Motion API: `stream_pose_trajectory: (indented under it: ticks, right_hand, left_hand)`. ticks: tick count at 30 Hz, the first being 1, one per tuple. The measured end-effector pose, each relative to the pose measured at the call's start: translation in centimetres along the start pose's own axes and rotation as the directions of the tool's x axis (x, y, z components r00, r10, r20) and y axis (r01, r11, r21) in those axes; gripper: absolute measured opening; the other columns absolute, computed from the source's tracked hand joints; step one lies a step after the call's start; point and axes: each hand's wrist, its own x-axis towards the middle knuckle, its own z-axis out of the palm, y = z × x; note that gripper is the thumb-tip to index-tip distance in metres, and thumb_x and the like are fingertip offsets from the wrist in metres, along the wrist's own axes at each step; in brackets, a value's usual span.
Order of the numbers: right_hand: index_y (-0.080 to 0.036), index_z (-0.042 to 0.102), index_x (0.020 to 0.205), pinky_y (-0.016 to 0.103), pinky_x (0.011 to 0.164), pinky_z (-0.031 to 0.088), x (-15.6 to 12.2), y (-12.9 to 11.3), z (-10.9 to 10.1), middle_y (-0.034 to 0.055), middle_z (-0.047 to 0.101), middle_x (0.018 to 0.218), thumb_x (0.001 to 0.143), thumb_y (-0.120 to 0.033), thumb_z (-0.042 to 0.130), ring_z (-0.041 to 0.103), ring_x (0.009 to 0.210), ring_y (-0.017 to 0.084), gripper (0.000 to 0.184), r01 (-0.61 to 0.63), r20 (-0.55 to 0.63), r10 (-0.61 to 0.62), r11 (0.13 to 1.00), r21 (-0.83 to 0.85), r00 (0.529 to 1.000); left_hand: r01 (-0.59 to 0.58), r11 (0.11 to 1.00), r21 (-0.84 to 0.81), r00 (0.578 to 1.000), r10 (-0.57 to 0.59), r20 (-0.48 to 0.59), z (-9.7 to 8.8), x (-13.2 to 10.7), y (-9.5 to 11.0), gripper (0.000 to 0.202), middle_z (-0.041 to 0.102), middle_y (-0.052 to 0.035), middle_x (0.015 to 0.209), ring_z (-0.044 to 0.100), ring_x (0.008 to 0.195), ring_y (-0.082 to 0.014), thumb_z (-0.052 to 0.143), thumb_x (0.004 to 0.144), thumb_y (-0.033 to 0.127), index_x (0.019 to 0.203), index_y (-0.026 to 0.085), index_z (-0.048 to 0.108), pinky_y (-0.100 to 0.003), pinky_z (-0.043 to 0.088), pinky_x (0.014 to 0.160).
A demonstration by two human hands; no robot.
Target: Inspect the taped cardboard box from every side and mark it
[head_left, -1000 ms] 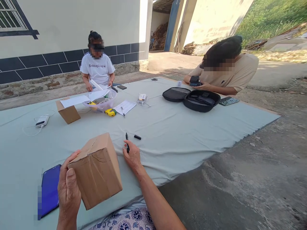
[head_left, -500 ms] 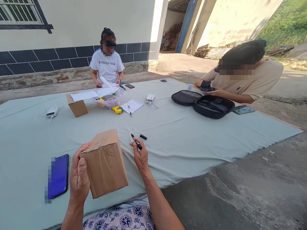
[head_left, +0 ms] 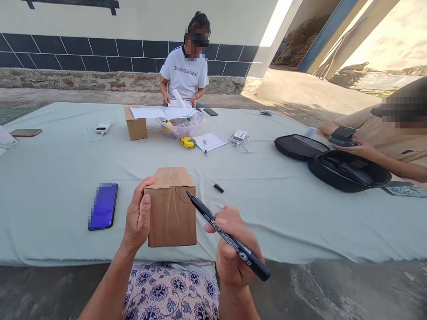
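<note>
My left hand (head_left: 138, 218) grips the left side of a small brown cardboard box (head_left: 171, 209), taped along its top seam and held upright over the near edge of the pale green cloth (head_left: 60, 178). A curved pen line shows on the box's front face. My right hand (head_left: 233, 253) is closed round a black marker (head_left: 227, 235), its uncapped tip close to the box's upper right front. The marker's black cap (head_left: 219, 188) lies on the cloth just beyond.
A blue phone (head_left: 103, 206) lies left of the box. Further off are another cardboard box (head_left: 135, 124), a clear bowl (head_left: 182, 126), a yellow tape measure (head_left: 188, 142), papers, chargers and an open black case (head_left: 333, 162). One person sits opposite, another at right.
My right hand picked the marker up from the cloth and brought it toward the box. The box was turned upright, and my view swung left and down.
</note>
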Motion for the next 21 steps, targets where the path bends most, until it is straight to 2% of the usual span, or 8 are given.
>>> stream_pose_trajectory:
  ticks: [5,13,17,21]
  right_hand:
    - [-0.021,0.065,0.124,0.039,0.072,0.044,0.3,0.1,0.6,0.0041,0.071,0.083,0.106,-0.031,0.049,0.064,0.072,0.02,0.026,0.034,0.149,-0.025,0.998,-0.056,0.988]
    - [-0.022,0.065,0.122,0.039,0.072,0.045,0.5,0.1,0.5,0.0026,0.07,0.08,0.106,-0.033,0.05,0.064,0.07,0.019,0.024,0.012,0.19,0.004,0.996,-0.083,0.982]
    - [-0.025,0.066,0.119,0.039,0.069,0.045,0.0,0.3,-0.4,0.0011,0.069,0.073,0.105,-0.035,0.052,0.062,0.064,0.019,0.023,-0.032,0.156,0.046,0.995,-0.092,0.987]
    - [-0.025,0.069,0.114,0.04,0.069,0.046,-0.5,0.7,-1.4,-0.0004,0.065,0.067,0.103,-0.035,0.053,0.059,0.059,0.018,0.022,-0.068,0.033,0.072,0.99,-0.126,0.997]
  left_hand:
    - [-0.008,1.0,-0.002,1.0,0.008,0.002,0.0,0.0,0.0,0.036,0.064,-0.0062,0.142,0.055,0.138,-0.0193,0.04,0.108,0.043,0.135,0.027,0.059,-0.033,0.043,0.114]
    - [0.012,1.0,0.011,1.0,-0.012,-0.001,0.1,0.0,-0.2,0.038,0.063,-0.0082,0.143,0.054,0.139,-0.0218,0.04,0.107,0.046,0.133,0.025,0.059,-0.038,0.042,0.117]
    - [0.032,0.999,0.004,0.999,-0.032,-0.013,0.1,0.1,-0.1,0.041,0.064,-0.0095,0.142,0.055,0.139,-0.024,0.04,0.106,0.049,0.132,0.025,0.06,-0.04,0.043,0.117]
    - [0.047,0.999,0.007,0.999,-0.047,-0.018,0.1,0.2,0.1,0.043,0.064,-0.0104,0.141,0.055,0.138,-0.025,0.041,0.105,0.053,0.131,0.024,0.06,-0.041,0.043,0.116]
